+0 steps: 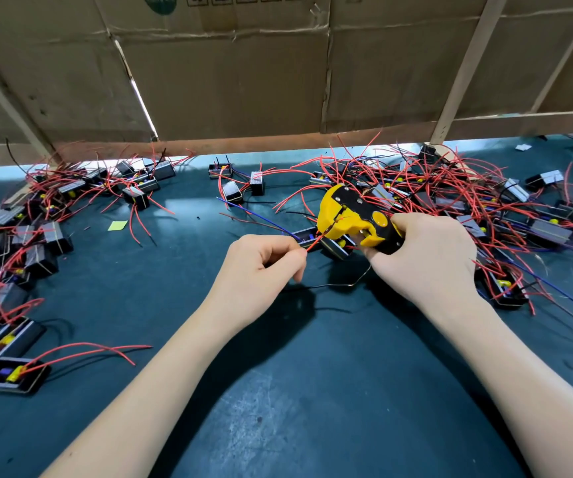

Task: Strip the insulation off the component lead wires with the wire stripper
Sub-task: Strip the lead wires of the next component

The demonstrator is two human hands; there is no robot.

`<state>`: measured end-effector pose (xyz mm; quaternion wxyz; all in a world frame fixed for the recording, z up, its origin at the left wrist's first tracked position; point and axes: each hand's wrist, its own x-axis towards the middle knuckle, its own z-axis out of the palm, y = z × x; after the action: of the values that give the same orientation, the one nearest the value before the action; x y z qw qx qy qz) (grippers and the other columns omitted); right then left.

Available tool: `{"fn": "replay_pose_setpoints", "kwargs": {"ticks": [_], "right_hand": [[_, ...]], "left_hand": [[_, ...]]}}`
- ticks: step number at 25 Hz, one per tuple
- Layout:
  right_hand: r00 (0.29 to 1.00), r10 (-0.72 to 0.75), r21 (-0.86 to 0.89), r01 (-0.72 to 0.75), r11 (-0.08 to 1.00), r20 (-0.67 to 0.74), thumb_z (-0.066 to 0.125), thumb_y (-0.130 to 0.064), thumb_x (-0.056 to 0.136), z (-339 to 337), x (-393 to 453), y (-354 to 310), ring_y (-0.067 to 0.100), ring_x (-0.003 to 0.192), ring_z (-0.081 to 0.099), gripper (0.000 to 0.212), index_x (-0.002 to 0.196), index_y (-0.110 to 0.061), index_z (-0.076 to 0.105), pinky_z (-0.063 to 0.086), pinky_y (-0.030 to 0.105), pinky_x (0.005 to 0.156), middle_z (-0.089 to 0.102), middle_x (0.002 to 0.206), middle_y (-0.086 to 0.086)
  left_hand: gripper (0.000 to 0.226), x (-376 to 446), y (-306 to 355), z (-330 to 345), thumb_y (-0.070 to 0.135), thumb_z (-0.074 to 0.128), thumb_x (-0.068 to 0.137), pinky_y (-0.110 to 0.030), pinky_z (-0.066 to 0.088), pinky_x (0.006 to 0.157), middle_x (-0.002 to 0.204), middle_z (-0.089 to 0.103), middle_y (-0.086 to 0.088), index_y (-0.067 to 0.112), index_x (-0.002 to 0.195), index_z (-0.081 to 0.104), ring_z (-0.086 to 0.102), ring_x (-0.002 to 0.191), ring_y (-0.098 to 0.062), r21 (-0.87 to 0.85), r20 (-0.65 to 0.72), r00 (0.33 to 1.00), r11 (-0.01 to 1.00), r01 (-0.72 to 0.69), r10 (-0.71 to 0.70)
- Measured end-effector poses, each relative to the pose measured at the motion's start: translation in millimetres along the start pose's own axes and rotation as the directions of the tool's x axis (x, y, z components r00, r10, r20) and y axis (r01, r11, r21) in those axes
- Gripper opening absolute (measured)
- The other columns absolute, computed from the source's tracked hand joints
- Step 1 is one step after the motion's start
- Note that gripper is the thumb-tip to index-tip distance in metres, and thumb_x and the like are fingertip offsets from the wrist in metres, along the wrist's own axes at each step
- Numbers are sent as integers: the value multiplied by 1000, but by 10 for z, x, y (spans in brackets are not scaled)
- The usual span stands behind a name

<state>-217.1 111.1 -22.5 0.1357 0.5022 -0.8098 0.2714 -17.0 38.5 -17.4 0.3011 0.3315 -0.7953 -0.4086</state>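
At the centre of a dark teal work mat (278, 391), two bare forearms reach forward from the bottom of the view. The right hand (426, 260) is wrapped around the handles of a wire stripper (350, 215), a chunky yellow tool with black plates, silver rivets and a round yellow button on its side; its head points left and away from the person. The left hand (264, 263) pinches a thin red lead wire (316, 241) between thumb and forefinger, the other fingers curled under, and the wire runs up and to the right into the stripper's mouth. Just behind the wire and under the tool lies a small black rectangular component (333, 244) with yellow parts inside, and a blue wire (254, 213) trails off to its left. A black wire (333, 286) curves across the mat below the hands. Heaps of similar black components with tangled red leads lie to the left (36, 215) and to the right (467, 194). A small yellow-green slip (117, 225) sits on the mat. Flattened cardboard (229, 70) forms a wall at the back.
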Motion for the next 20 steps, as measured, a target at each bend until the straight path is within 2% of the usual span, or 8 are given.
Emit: {"fn": "replay_pose_setpoints", "kwargs": {"ticks": [3,5,9,12,16,18,20], "right_hand": [[999,40,-81,-38,996,32,60,-65,76,11,1,-19,33,77,62,47,64,-20,62,31,27,57,59,63,1],[999,40,-109,-37,993,25,59,-69,75,7,2,-23,32,81,64,47,73,-24,71,32,27,58,64,69,2],[999,43,-108,-44,993,-11,61,-70,73,-12,-16,-41,33,77,61,46,69,-25,71,30,27,57,62,65,3],[998,68,-111,-66,992,18,61,-72,73,4,-3,-52,30,73,58,48,69,-25,71,30,25,55,54,59,-1],[961,270,34,-272,962,54,55,-80,73,-90,130,77,31,71,57,61,63,-21,68,37,27,59,56,56,-4],[935,349,169,-354,920,61,56,-78,74,-133,150,143,28,67,54,60,60,-20,65,35,28,58,56,55,-4],[938,340,235,-347,908,73,57,-74,77,-143,125,141,24,65,55,58,64,-19,65,34,29,56,56,55,-3]], "left_hand": [[32,-1,1,-25,28,52,84,-22,25,50,48,35,4,18,54,53,28,49,-11,15,13,1000,1000,-11,11],[32,-5,2,-48,27,52,85,-20,26,50,47,37,6,17,55,54,29,49,-9,41,37,999,999,-31,29],[30,7,27,-110,27,52,84,-20,26,50,49,38,6,16,55,55,30,51,-11,37,133,991,999,-33,28],[30,19,47,-213,20,52,81,-22,25,50,51,40,0,14,52,51,30,51,-13,0,248,968,999,-49,47],[28,-36,36,-335,14,54,81,-31,28,52,52,46,-2,14,53,52,36,53,-11,29,362,927,993,-118,100],[28,-21,24,-325,17,55,83,-28,31,53,53,48,-2,15,55,57,37,53,-9,38,320,943,994,-107,89],[28,4,12,-297,24,56,86,-28,36,55,57,52,0,19,62,66,42,56,-12,31,234,969,996,-87,78]]}}
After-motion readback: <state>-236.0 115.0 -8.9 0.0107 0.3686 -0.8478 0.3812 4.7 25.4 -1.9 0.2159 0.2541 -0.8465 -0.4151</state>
